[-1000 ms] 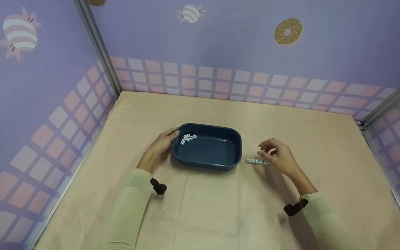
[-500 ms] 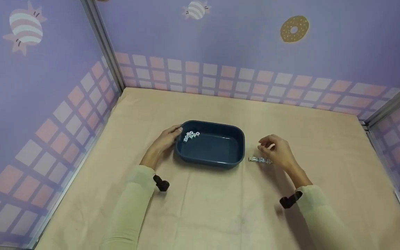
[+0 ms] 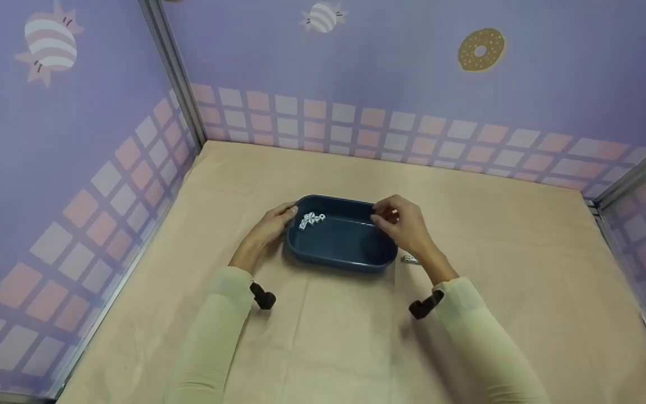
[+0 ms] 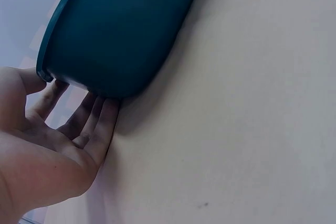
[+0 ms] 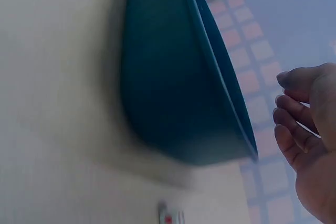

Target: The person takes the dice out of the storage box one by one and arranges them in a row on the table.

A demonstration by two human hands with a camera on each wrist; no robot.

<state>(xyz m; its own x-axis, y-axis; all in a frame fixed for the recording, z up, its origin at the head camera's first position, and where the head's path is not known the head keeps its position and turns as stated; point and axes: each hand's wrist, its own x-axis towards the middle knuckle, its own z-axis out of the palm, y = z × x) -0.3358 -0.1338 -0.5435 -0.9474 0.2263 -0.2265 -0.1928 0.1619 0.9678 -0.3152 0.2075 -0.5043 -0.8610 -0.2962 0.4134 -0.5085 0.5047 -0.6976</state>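
A dark blue rectangular dish (image 3: 340, 240) with rounded corners stands on the cloth. Inside it, small white dice (image 3: 310, 219) lie in a cluster near the left end. My left hand (image 3: 264, 231) grips that end, thumb at the rim and fingers against the outer wall, as the left wrist view shows. Over the dish's right end is my right hand (image 3: 407, 224), its fingers bent and thumb close to the index fingertip; I cannot tell whether something small is between them. The row of dice (image 3: 410, 259) on the cloth is mostly hidden under the right wrist.
A beige cloth (image 3: 334, 336) covers the table. Purple walls (image 3: 390, 56) with a checked border enclose it at the back and both sides. Each wrist wears a black camera mount (image 3: 264, 298).
My right hand has moved left from above the row of dice to over the dish's right end. The left hand keeps its grip on the dish, and the head view has shifted slightly.
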